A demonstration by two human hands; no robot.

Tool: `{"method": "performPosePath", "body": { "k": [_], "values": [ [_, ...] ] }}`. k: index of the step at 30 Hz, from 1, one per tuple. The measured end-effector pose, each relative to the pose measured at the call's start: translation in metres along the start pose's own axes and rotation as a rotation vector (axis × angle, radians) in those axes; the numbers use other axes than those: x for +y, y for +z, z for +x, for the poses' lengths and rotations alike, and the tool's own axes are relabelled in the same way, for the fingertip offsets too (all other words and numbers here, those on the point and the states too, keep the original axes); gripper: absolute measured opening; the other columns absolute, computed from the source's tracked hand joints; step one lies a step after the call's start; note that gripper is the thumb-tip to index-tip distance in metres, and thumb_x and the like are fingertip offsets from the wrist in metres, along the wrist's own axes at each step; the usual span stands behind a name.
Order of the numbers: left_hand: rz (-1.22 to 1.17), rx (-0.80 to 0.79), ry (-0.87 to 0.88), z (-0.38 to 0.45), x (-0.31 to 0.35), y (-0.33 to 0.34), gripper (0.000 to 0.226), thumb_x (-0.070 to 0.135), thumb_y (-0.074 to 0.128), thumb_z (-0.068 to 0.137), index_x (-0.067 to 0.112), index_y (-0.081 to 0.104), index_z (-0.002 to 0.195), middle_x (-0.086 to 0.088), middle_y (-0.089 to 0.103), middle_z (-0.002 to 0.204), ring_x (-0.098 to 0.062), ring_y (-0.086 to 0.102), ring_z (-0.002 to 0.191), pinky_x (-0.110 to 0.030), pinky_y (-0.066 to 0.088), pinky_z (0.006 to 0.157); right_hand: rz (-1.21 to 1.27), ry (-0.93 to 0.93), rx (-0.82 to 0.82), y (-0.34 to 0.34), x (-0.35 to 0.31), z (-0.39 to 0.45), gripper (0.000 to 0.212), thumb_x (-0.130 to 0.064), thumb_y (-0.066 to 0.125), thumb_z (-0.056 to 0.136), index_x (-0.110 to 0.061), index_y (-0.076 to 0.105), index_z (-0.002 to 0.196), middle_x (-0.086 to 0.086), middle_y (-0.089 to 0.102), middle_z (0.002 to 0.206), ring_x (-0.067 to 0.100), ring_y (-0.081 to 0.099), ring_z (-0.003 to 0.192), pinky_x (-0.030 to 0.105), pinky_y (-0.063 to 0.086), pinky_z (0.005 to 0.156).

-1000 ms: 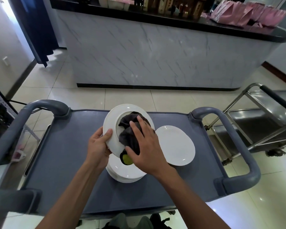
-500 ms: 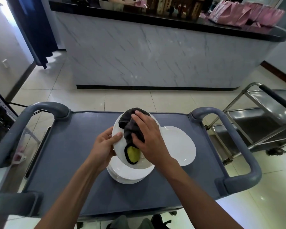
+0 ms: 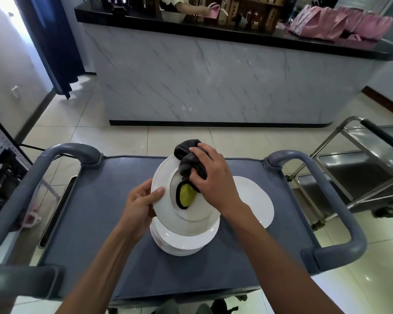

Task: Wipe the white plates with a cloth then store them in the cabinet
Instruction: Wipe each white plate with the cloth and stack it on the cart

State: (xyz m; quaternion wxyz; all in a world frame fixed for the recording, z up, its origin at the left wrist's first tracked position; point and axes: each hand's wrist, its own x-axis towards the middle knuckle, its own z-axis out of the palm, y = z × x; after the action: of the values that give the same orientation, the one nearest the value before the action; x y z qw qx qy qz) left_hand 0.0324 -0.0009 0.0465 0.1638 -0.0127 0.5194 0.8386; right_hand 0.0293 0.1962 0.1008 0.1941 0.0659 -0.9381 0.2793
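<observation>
1. Right now the right hand has its fingers curled tight around a bunched dark cloth, pressing it onto the upper part of the held plate; a yellow-green patch of the cloth hangs onto the plate's centre.
2. Left hand pinches the plate's left rim, thumb on the face, other fingers behind and hidden; how far they wrap cannot be told.
3. The held plate is tilted, lifted above a stack of plates on the grey cart; its lower edge looks close over the stack, contact unclear.
4. One more plate lies flat just right of the stack, partly behind the right wrist.
5. Risk: one-sided rim pinch plus the cloth hand's push could likely twist the plate out of the grip, so it drops onto the stack and chips.
6. Risk: the right forearm sits over the flat plate and may nudge it toward the cart edge.
7. Cabinet not in view; storing not yet begun.
</observation>
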Motion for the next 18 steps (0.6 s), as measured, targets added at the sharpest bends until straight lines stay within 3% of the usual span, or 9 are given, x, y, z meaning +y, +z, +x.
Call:
{"method": "performPosePath", "body": {
  "k": [7,14,18],
  "values": [
    [-0.085,0.009,-0.001,0.000,-0.007,-0.008,0.037,0.010,0.060,0.088,0.003,0.067,0.124,-0.023,0.070,0.110,-0.032,0.069,0.089,-0.037,0.061,0.069,0.059,0.140,0.038,0.002,0.008,-0.009,0.052,-0.020,0.065,0.089,-0.020,0.056,0.139,-0.002,0.048,0.147,0.020,0.045,0.132,0.036,0.039,0.112],
    [-0.162,0.057,-0.004,0.003,-0.010,-0.017,0.033,0.012,0.061,0.087,0.007,0.071,0.118,-0.015,0.075,0.104,-0.025,0.072,0.085,-0.033,0.060,0.065,0.278,0.369,0.062,0.000,0.015,-0.017,0.052,-0.017,0.066,0.087,-0.019,0.055,0.138,-0.006,0.055,0.136,0.009,0.051,0.125,0.032,0.043,0.109],
    [-0.200,0.113,0.004,0.007,-0.008,-0.016,0.032,0.014,0.063,0.084,0.011,0.072,0.114,-0.010,0.076,0.098,-0.021,0.073,0.080,-0.030,0.059,0.061,0.308,0.389,0.057,0.005,0.012,-0.027,0.053,-0.017,0.067,0.087,-0.020,0.054,0.139,-0.008,0.054,0.134,0.006,0.051,0.122,0.026,0.042,0.107]
  ]
}}
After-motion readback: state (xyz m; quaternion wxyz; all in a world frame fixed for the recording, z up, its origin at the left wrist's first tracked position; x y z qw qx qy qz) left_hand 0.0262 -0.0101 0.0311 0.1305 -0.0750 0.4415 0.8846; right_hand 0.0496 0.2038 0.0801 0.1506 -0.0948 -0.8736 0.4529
